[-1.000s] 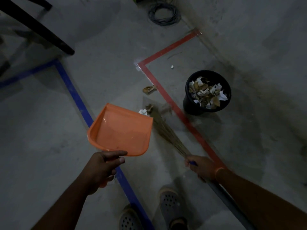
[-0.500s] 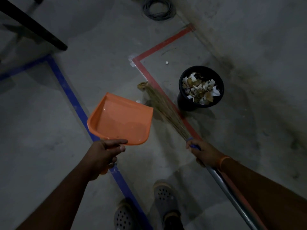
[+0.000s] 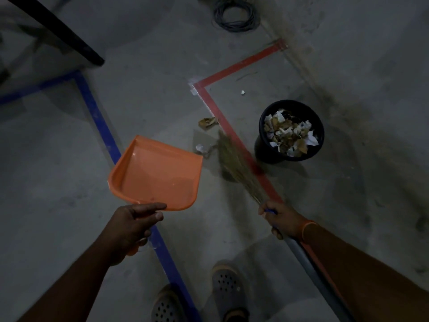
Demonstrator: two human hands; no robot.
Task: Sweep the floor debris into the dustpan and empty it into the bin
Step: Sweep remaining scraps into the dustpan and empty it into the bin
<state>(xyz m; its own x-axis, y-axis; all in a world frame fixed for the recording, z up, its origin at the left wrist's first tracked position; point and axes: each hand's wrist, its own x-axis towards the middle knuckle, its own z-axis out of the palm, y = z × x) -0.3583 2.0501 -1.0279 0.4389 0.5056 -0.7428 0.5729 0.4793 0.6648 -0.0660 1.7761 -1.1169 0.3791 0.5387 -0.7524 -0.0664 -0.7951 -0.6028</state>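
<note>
My left hand (image 3: 132, 225) grips the handle of an orange dustpan (image 3: 157, 175), which is held above the floor with nothing in it. My right hand (image 3: 282, 219) grips a broom (image 3: 236, 163) where its straw bristles meet the handle. The bristle tips lie on the floor beside a white paper scrap (image 3: 201, 148), just off the dustpan's far right corner. A crumpled brown leaf (image 3: 207, 123) lies a little farther off, next to the red tape. A small white scrap (image 3: 242, 92) sits farther back. The black bin (image 3: 262, 147) at right is full of paper and leaves.
Red tape (image 3: 232, 66) and blue tape (image 3: 97, 119) mark lines on the concrete floor. A dark furniture leg (image 3: 67, 38) slants in at upper left. A coil of cable (image 3: 235, 13) lies at the top. My two sandalled feet (image 3: 227, 289) stand at the bottom.
The broom tip reached out to the brown leaf by the red tape, then swept back toward the dustpan's corner. The dustpan stayed in my left hand throughout.
</note>
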